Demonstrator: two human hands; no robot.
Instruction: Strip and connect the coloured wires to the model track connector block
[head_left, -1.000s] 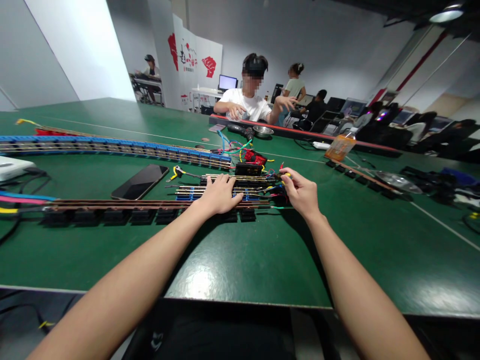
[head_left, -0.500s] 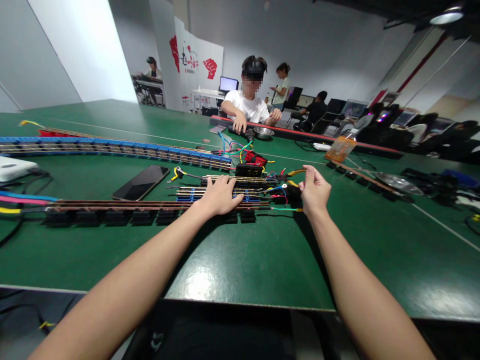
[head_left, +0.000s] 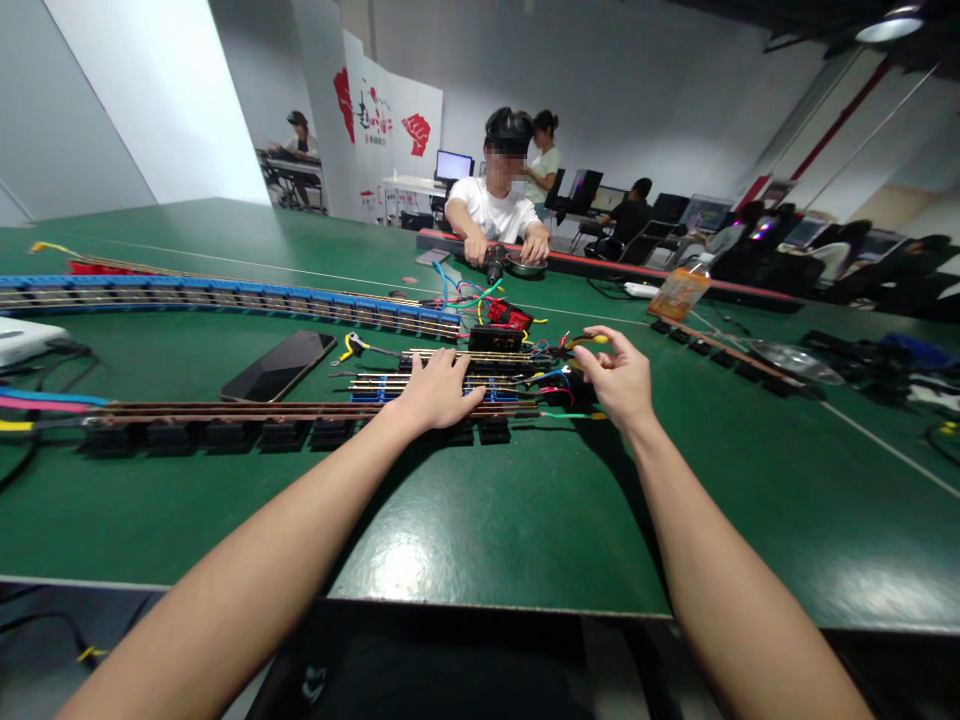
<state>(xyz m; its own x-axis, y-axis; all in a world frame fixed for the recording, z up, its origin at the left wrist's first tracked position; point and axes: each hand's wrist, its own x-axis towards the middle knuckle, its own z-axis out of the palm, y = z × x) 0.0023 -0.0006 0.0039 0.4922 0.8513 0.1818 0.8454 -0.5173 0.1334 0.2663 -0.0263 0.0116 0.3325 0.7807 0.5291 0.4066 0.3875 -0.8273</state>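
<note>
My left hand (head_left: 439, 390) lies palm down, fingers spread, across a long rail strip of copper-coloured bars on black blocks (head_left: 225, 410) and a shorter strip with blue supports (head_left: 367, 386). Another short rail strip (head_left: 480, 358) runs just beyond its fingertips. At the right ends of these strips, my right hand (head_left: 622, 378) has its fingers around the yellow-and-black handles of a pair of pliers (head_left: 592, 340). The jaws point left among thin coloured wires (head_left: 544, 350) and are hard to make out. A green wire (head_left: 566, 415) sticks out below that hand.
A dark phone (head_left: 279, 365) lies left of my left hand. Behind it curves a long blue rail strip (head_left: 300, 303). Across the table a person (head_left: 499, 205) has hands at a drill (head_left: 495, 262) and a metal bowl (head_left: 527, 264). An orange bottle (head_left: 681, 292) stands to the right.
My right hand has shifted slightly left, and its fingers are more spread around the pliers' handles. My left hand stays put. Across the table, the person's hand has moved down to the bowl.
</note>
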